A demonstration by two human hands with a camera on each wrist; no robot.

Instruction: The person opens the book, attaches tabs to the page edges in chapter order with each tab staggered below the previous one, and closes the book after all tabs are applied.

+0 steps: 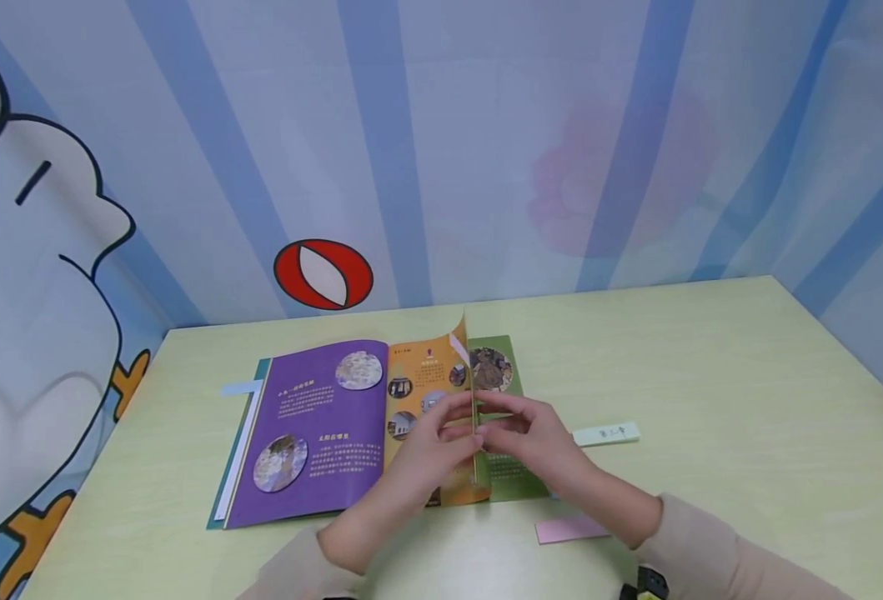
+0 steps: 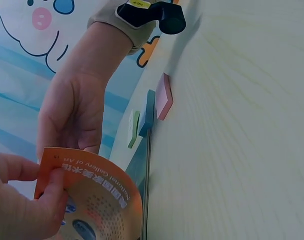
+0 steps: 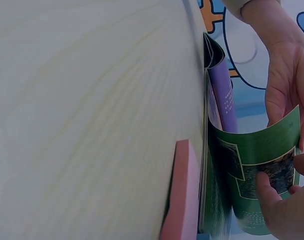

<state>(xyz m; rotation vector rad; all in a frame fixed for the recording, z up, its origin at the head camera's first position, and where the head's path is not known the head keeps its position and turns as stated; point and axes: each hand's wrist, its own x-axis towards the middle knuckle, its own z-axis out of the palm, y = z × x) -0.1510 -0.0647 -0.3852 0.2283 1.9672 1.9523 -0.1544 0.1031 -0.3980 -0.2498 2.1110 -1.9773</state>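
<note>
An open picture book (image 1: 336,454) lies on the table with a purple page at its left. One page (image 1: 411,358), orange on one side and green on the other, stands up, curved away from the spread. My left hand (image 1: 429,442) pinches its free edge from the orange side, thumb (image 2: 54,195) on the print. From the green side, my right hand (image 1: 534,437) holds the same edge, its thumb lying on the photo strip (image 3: 249,187). A pale pink strip (image 1: 459,348) sits near the page's top edge.
Right of the book lie a pale green sticky-note pad (image 1: 617,433) with handwriting and a pink pad (image 1: 569,529). Between them a blue pad (image 2: 147,112) shows in the left wrist view. A light blue tab (image 1: 241,387) sticks out at the book's left. A printed curtain (image 1: 471,167) hangs behind the table.
</note>
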